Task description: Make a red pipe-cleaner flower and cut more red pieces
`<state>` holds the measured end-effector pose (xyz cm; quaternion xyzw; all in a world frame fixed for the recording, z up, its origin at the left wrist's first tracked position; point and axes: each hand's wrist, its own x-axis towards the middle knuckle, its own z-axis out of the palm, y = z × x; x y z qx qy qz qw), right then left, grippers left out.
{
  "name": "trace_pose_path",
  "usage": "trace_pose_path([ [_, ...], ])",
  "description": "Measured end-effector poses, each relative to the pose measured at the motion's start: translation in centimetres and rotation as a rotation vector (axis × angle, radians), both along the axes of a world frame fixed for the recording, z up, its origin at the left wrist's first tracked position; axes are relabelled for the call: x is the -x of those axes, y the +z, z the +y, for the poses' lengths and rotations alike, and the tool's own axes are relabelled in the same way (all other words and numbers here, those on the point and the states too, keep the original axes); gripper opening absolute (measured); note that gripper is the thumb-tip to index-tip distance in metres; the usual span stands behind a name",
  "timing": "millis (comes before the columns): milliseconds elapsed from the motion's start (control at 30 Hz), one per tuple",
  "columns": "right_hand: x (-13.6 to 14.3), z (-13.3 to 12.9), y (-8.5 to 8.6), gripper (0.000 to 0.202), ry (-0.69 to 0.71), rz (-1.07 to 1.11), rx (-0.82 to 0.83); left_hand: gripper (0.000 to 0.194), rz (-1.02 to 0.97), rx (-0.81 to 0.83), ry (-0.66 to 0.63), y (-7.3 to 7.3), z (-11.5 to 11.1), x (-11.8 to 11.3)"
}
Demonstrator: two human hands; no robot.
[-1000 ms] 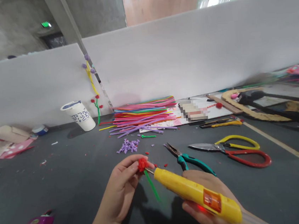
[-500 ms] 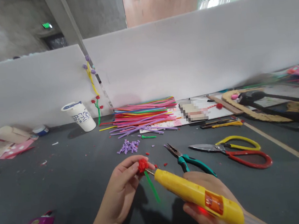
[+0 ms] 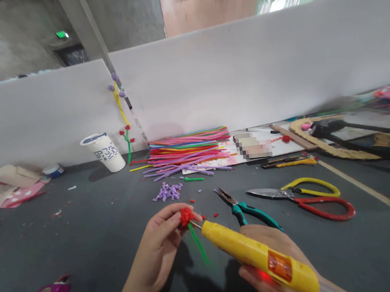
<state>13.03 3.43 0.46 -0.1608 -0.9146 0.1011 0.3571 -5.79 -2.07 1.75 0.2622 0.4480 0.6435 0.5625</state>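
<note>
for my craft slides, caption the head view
Left hand pinches a red pipe-cleaner flower on a green stem while the right hand holds a yellow hot-glue gun against it.

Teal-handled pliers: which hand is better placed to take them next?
Probably the right hand: it is by their handles, though holding the yellow glue gun. The left hand is farther, pinching the red flower.

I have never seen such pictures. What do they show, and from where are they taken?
There is no machine, only a person's two bare hands. One camera on the head looks forward and down. The left hand holds a red flower with a green stem. The right hand holds a yellow glue gun, its tip at the flower. On the table lie pliers, scissors, purple bits and colourful sticks. A white cup stands behind.
</note>
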Motion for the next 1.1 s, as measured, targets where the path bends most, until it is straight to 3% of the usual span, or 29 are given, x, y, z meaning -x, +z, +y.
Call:
trace_pose_path([
  [300,0.1,-0.2,0.3,0.036,0.013,0.031,0.029,0.013,0.013,0.008,-0.002,0.1,0.0,-0.1],
  [900,-0.4,-0.1,-0.9,0.027,0.032,0.028,0.13,0.013,0.0,-0.005,-0.004,0.1,0.0,0.0],
  [1100,-0.5,-0.2,-1.4,0.026,0.008,-0.027,0.166,0.011,0.11,-0.018,0.077,-0.1,0.1,-0.1],
])
